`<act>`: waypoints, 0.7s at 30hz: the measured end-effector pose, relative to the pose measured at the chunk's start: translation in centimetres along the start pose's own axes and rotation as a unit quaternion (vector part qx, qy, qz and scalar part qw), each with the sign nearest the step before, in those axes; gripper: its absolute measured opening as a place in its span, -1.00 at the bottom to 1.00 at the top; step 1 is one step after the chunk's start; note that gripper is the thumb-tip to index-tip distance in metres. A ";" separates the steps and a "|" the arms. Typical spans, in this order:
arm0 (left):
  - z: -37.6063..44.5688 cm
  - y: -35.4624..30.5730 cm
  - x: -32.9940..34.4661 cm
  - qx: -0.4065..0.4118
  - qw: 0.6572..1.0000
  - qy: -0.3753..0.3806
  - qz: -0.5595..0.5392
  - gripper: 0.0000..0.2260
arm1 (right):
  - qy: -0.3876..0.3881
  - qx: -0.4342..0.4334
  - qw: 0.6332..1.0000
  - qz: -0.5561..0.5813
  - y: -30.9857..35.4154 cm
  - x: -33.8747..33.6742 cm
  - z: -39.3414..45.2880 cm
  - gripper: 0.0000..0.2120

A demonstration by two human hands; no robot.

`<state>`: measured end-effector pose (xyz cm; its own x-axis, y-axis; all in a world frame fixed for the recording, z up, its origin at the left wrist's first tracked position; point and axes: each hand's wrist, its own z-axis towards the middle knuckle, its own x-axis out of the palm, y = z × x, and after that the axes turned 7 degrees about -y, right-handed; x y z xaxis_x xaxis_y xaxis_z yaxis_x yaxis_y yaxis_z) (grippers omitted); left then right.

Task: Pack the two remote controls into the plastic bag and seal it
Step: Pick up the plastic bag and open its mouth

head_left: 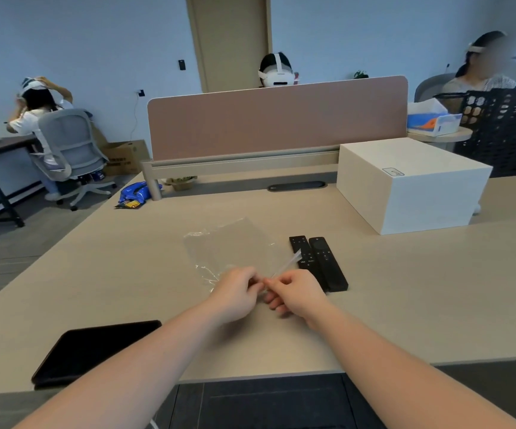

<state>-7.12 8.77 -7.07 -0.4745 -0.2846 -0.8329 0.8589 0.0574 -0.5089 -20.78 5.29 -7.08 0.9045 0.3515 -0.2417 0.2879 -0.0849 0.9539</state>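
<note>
the near edge of the clear plastic bag is pinched by both the left hand and the right hand, fingers closed on it, knuckles nearly touching. the rest of the bag is laid flat on the beige desk. the two black remote controls are parked side by side just right of the bag, still outside it. a black tablet is left of the bag, nearer the desk edge.

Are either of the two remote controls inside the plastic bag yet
No, both remote controls lie side by side on the table, right of the plastic bag, whose near edge both hands pinch.
</note>
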 end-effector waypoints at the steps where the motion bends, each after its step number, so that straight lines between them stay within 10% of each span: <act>1: 0.0 0.1 0.1 -0.002 1.000 0.006 -0.006 -0.81 | -0.006 -0.005 1.000 -0.003 -0.2 0.1 -0.1 -0.71; 21: -0.4 -1.1 -2.6 0.055 0.980 -0.082 0.170 -0.85 | -0.013 0.005 1.000 -0.009 -0.4 -0.5 -0.1 -0.72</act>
<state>-6.87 9.81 -4.46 -0.1270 -0.4179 -0.8996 0.9820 0.0751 -0.1735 -21.35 5.22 -7.37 0.9066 0.3295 -0.2637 0.3077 -0.0887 0.9473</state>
